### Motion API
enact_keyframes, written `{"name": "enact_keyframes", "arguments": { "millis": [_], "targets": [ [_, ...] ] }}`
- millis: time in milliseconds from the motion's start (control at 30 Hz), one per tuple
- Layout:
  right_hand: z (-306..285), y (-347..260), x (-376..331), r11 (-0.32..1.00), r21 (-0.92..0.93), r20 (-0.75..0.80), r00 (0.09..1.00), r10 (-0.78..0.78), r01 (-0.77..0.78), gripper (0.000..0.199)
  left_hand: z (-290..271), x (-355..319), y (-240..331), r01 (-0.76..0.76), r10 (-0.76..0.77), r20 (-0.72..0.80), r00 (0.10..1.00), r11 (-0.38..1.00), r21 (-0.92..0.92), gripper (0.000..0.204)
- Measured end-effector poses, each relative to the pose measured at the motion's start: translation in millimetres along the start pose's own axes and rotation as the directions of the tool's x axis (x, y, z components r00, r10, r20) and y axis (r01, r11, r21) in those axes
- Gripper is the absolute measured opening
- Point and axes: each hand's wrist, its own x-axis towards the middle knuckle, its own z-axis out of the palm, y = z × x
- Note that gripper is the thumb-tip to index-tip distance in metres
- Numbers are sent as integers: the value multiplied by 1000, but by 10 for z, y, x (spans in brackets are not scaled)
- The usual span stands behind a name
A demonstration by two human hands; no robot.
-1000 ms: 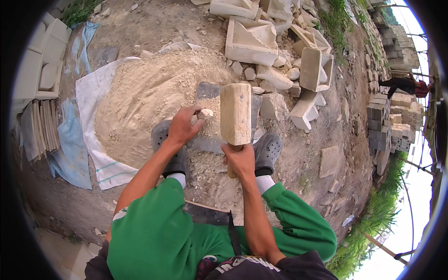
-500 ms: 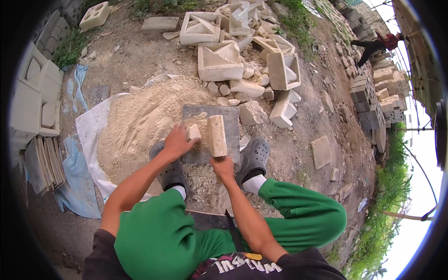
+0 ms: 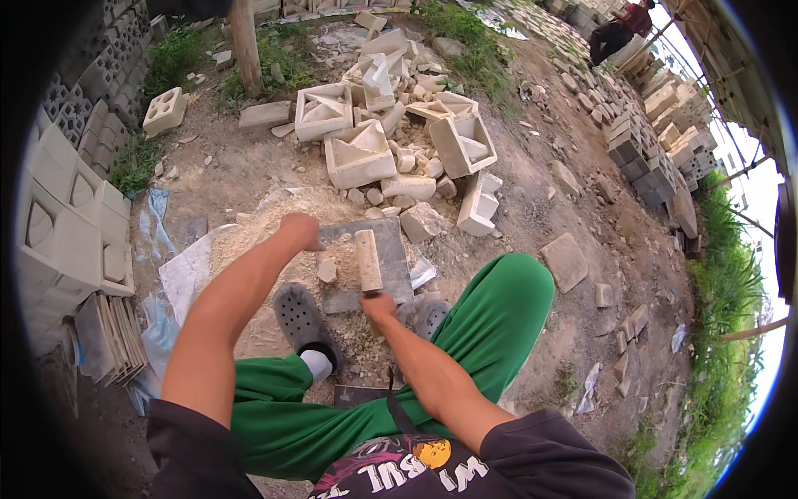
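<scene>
My right hand (image 3: 379, 308) is wrapped around the handle of a mallet with a long, pale, dusty block-shaped head (image 3: 368, 260). That head lies over a flat grey slab (image 3: 393, 241) on the ground between my feet. Beside the mallet, a pale stone chunk (image 3: 327, 270) rests among crumbs on the slab's left part. My left hand (image 3: 301, 231) is at the slab's far left corner, by the heap of crushed pale stone (image 3: 241, 244). Its fingers are curled, and the back of the hand hides whatever they hold, if anything.
Broken moulded blocks (image 3: 359, 155) and rubble are piled beyond the slab. Stacked pale blocks (image 3: 71, 224) and thin boards (image 3: 108, 337) stand at left. A white sheet (image 3: 184, 270) lies under the heap. Another person (image 3: 619, 33) is at the far right, near grey blocks (image 3: 640, 158).
My left hand has let go of the stone chunk and moved away to the slab's far left corner. My right hand keeps its hold on the mallet. The head view has shifted.
</scene>
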Motion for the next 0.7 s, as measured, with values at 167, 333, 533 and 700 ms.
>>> {"name": "enact_keyframes", "arguments": {
  "millis": [167,333,533,700],
  "targets": [
    [-52,281,282,997,60,-86,994,63,-58,48,665,179,909,238,-235,61,970,871,-429,68],
    [30,122,48,985,171,35,999,3,-9,46,1382,63,1109,246,-420,-202,885,789,-563,41],
    [102,254,215,981,186,16,998,-55,51,48,1360,69,1126,238,-443,-198,874,746,-621,48],
    [210,354,9,972,191,-26,991,-133,135,62,1486,57,1007,301,-424,-60,903,727,-617,62]
  ]
}}
